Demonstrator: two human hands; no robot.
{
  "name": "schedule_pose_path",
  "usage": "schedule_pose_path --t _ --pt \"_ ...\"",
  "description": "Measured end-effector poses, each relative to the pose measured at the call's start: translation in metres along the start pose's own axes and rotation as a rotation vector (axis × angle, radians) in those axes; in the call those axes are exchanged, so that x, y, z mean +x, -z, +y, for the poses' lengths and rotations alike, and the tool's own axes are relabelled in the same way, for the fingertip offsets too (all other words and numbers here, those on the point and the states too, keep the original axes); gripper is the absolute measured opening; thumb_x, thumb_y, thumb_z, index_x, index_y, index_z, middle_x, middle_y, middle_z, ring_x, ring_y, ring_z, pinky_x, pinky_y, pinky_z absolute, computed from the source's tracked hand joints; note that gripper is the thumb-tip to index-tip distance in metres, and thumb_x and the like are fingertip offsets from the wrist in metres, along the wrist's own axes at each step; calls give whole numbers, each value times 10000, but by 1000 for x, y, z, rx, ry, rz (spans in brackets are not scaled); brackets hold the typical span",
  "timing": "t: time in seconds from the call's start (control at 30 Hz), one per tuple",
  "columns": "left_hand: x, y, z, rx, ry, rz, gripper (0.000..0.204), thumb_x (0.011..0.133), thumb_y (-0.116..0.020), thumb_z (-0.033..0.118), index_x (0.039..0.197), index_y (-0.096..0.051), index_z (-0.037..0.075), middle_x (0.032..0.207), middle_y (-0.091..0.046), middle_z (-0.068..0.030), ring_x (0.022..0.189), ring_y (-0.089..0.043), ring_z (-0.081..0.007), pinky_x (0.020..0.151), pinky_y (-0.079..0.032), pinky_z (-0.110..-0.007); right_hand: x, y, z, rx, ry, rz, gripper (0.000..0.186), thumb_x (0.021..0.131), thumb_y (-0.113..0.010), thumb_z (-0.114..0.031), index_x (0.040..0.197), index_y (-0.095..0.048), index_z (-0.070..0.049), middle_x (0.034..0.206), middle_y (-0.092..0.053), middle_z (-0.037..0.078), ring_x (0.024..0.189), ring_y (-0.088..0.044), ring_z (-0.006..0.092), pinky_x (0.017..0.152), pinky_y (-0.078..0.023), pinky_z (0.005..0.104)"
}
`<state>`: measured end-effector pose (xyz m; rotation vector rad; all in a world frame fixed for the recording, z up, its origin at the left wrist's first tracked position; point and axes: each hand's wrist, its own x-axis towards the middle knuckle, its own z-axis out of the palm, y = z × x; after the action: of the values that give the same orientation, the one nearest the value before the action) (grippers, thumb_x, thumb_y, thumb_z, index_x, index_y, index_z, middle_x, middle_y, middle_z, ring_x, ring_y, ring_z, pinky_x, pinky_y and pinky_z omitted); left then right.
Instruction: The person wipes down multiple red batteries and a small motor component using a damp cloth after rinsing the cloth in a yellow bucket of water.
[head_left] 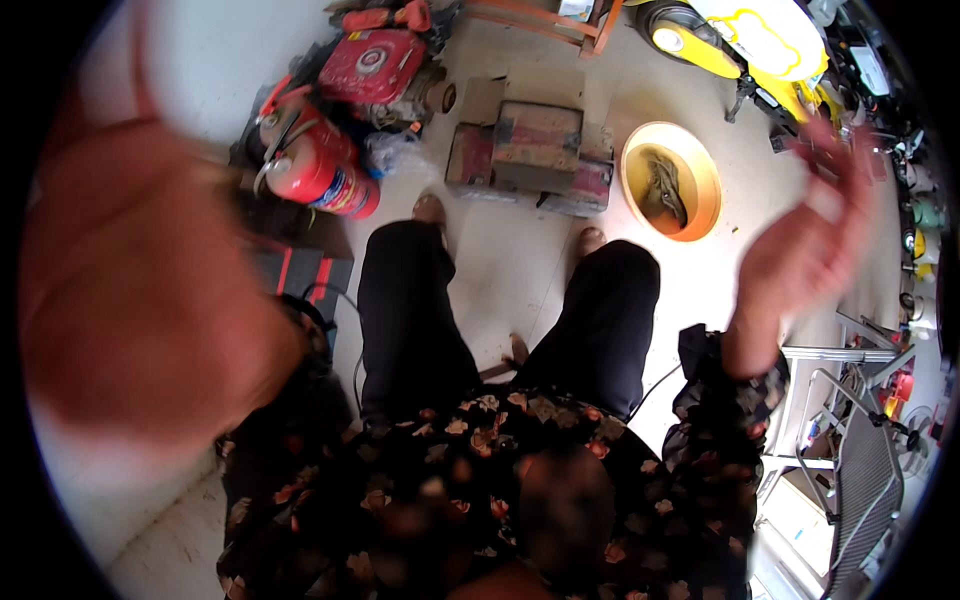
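My left hand [150, 290] is raised very close to the camera and strongly blurred; its fingers are smeared, and I see nothing held in it. Out to the right, my right hand [800, 250] is lifted with its fingers stretched out, blurred by motion, nothing in them. Below it on the floor stands an orange-yellow basin [708, 200] of murky water. A dark wet cloth [664, 190] lies in the basin. In front of my feet sits a worn, dusty metal box [538, 135] with dark red sides. Neither hand touches these things.
Red fire extinguishers [325, 185] and a red engine-like machine [372, 65] stand at the far left. A yellow and white scooter [765, 50] is at the far right. A folding metal frame [865, 480] leans at the right, and a cable [345, 300] runs beside my left leg.
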<state>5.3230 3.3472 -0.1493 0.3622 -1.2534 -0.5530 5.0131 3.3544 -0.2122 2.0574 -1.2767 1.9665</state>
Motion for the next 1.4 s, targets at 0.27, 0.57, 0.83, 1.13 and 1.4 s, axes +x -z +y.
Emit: schedule_pose_path --t 0.27,0.57,0.83,1.13,1.4 --pt "-180 -64 -198 188 1038 -794 327 890 -518 62 1213 -567 57 1140 -628 -91 1046 -576 -243 910 -447 -347 -181 88 351 -657 -923 -696 548 906 -545 -356 1384 -444 -107 1283 -558 190 1186 -530 345 968 -427 407" --pt "-250 -48 -251 418 1064 -1486 390 899 -571 158 1279 -528 81 1121 -620 -143 1060 -550 -323 914 -446 -416 -345 100 405 -974 -1013 -1290 480 868 -600 -410 1272 -537 -161 1215 -611 117 1158 -558 284 1013 -371 467" --pt "-256 -52 -254 438 988 -1584 408 894 -579 168 1288 -517 81 1134 -627 -122 1054 -552 -329 904 -457 -413 -383 103 382 -1082 -744 -1026 111 835 -520 -82 833 -621 -129 745 -670 100 777 -663 295 744 -458 423" --pt "-264 -47 -254 594 732 -1597 318 862 -613 202 1163 -560 112 960 -654 -103 972 -596 -313 788 -509 -422 -432 120 310 -944 -768 -1089 130 860 -493 -132 835 -610 -84 739 -638 169 746 -640 364 669 -494 461" --pt "-268 -43 -254 591 709 -1611 368 895 -581 234 1246 -551 124 1015 -648 -126 1023 -580 -311 835 -500 -427 -485 133 242 -926 -824 -1140 150 842 -468 -115 766 -597 -101 741 -648 137 753 -660 320 668 -491 443"
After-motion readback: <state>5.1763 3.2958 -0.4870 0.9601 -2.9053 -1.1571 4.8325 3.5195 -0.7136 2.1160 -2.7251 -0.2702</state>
